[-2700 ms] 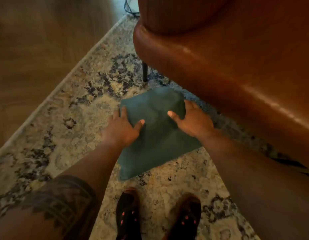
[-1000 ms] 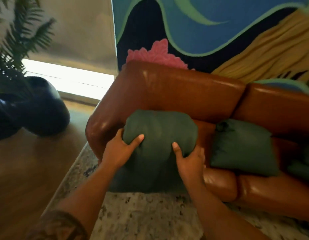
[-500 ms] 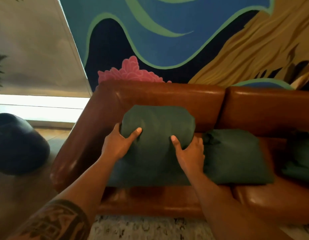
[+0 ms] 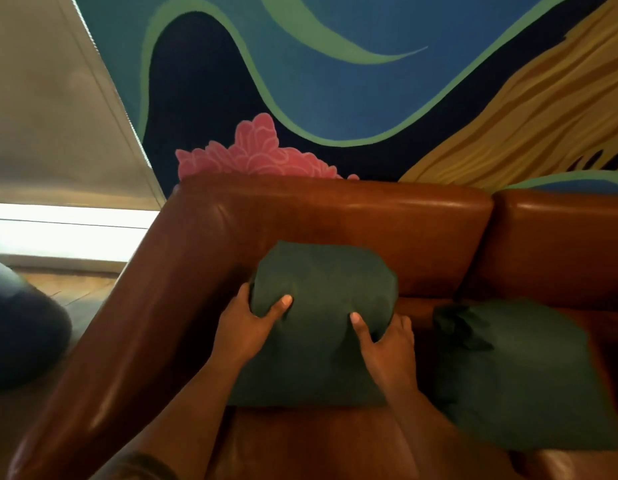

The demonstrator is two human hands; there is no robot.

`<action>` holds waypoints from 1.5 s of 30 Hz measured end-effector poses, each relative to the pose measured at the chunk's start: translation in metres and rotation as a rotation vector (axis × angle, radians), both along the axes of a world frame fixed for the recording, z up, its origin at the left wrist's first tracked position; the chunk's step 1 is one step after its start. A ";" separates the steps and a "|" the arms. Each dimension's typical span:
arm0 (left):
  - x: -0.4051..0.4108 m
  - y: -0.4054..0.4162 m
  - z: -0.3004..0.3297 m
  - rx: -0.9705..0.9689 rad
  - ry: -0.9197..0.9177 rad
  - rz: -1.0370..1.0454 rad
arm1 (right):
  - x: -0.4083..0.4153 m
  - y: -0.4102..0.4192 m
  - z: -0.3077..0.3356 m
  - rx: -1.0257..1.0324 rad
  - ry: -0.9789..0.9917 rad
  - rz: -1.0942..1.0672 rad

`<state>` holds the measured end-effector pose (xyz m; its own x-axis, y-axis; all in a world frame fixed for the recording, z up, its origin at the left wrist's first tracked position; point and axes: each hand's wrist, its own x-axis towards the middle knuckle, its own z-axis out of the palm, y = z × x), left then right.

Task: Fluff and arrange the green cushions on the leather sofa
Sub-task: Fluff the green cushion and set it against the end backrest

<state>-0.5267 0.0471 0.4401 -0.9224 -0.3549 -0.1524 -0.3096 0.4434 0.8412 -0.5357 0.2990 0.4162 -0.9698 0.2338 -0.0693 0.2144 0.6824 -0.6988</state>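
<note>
Nearest, two bare forearms reach onto the seat of a brown leather sofa (image 4: pixel 335 216). The left hand (image 4: pixel 246 325) and right hand (image 4: pixel 387 344) each grip a side of a plump dark green fabric cushion (image 4: pixel 321 306), thumbs pressed into its front, apparently to seat it upright in the left corner. A second green cushion (image 4: pixel 518 372) slumps just to its right. Two cushions show. Farthest, a painted mural (image 4: pixel 335 81) fills the wall.

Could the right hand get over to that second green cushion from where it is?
Probably yes. The right hand grips the first cushion, and the second cushion lies just beside it on the sofa seat, with nothing between. It would have to let go first.
</note>
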 end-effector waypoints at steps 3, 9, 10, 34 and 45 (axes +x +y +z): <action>-0.024 -0.003 -0.027 0.030 -0.012 -0.021 | -0.024 -0.002 -0.023 -0.003 -0.010 -0.008; -0.061 -0.001 -0.087 0.042 -0.062 -0.044 | -0.062 0.004 -0.084 -0.044 -0.077 0.039; -0.064 -0.001 -0.094 0.047 -0.062 -0.035 | -0.067 0.006 -0.091 -0.037 -0.089 0.072; -0.058 0.041 -0.158 -1.011 0.268 -0.554 | -0.097 -0.041 -0.128 0.580 0.239 0.526; -0.080 0.034 -0.157 -0.894 0.212 -0.591 | -0.116 -0.049 -0.135 0.582 0.216 0.466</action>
<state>-0.6071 0.0806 0.2834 -0.9607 0.2490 0.1224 0.2661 0.9519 0.1519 -0.6515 0.2497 0.2810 -0.9550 -0.2609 0.1411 -0.2852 0.9386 -0.1943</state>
